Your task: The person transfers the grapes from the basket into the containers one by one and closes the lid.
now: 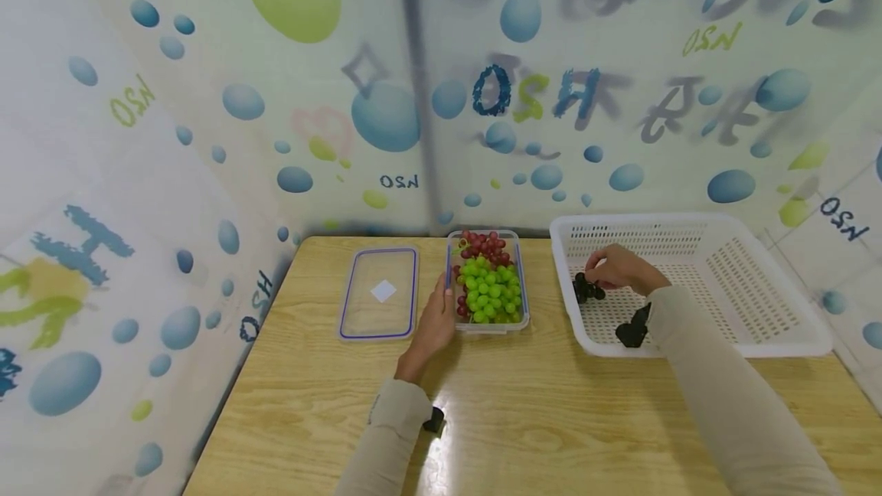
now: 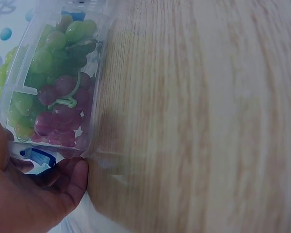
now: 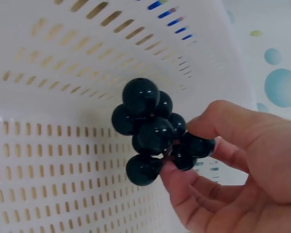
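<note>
My right hand (image 1: pixel 618 269) pinches a small bunch of black grapes (image 3: pixel 150 126) between thumb and fingers, inside the white basket by its left wall. The round, glossy grapes hang at the fingertips in the right wrist view. My left hand (image 1: pixel 436 320) rests against the left side of a clear plastic container (image 1: pixel 526 305), its fingers touching the wall near a blue-edged clip (image 2: pixel 39 156). The container holds a bunch of green grapes (image 1: pixel 491 291) towards the front, with red grapes (image 1: pixel 485 246) behind and partly under them.
A clear lid (image 1: pixel 365 312) with a blue seal and white label lies left of the container. The slotted white basket (image 1: pixel 765 289) stands on the right of the wooden table (image 1: pixel 537 412). A patterned wall covering (image 1: pixel 441 197) rises behind the table.
</note>
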`<act>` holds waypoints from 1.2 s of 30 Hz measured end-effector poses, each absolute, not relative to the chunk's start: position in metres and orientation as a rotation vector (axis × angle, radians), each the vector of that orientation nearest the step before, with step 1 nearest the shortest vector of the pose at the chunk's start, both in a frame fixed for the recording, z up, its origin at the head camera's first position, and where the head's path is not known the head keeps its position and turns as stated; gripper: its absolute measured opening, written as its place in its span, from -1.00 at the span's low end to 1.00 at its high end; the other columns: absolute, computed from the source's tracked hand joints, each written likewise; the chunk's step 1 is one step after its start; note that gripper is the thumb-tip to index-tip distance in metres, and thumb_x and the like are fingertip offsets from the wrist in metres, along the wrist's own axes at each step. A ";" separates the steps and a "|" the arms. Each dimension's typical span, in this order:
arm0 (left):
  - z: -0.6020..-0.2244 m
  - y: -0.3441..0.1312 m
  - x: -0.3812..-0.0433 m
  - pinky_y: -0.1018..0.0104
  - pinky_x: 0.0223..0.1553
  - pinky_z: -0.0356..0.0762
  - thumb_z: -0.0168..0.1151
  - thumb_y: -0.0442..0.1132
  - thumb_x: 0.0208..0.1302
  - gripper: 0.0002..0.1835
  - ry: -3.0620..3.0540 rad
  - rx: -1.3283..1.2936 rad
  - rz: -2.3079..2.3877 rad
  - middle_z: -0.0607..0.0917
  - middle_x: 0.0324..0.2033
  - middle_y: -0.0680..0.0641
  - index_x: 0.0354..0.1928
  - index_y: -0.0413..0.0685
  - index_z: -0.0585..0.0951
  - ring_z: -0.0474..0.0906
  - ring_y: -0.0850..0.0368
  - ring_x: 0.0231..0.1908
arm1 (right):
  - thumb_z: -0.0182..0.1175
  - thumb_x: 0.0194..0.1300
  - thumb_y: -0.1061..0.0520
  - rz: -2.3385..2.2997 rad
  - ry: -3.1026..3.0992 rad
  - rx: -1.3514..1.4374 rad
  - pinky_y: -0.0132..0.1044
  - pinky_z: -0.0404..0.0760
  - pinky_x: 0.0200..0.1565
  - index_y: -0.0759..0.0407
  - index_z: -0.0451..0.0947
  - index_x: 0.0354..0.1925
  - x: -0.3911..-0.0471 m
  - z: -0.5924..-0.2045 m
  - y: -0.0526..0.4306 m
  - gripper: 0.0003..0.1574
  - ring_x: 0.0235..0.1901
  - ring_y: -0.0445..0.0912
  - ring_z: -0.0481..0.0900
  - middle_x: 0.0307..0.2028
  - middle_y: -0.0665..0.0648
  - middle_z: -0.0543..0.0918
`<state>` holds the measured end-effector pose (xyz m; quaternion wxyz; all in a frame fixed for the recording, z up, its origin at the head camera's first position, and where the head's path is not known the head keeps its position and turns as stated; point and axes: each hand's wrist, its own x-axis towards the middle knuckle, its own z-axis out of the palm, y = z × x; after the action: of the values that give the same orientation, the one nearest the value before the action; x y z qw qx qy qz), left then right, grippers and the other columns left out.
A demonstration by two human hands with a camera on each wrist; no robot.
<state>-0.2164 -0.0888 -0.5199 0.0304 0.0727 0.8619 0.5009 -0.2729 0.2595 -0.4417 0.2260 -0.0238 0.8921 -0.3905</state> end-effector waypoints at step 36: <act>-0.522 -0.090 -0.218 -0.22 0.40 0.12 -0.42 -0.20 0.64 -0.43 2.655 0.284 1.552 0.15 0.47 -0.37 0.56 -0.26 -0.13 0.09 -0.30 0.45 | 0.02 0.51 0.05 -1.438 2.730 -0.115 -0.05 0.49 -0.08 0.30 0.42 0.21 -0.286 -0.401 0.200 -0.54 -0.02 0.21 0.50 0.15 0.41 0.53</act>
<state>-0.2175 -0.0901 -0.5222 0.0266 0.0920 0.8594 0.5022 -0.2862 0.1995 -0.4013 0.0271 -0.0372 0.8839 -0.4655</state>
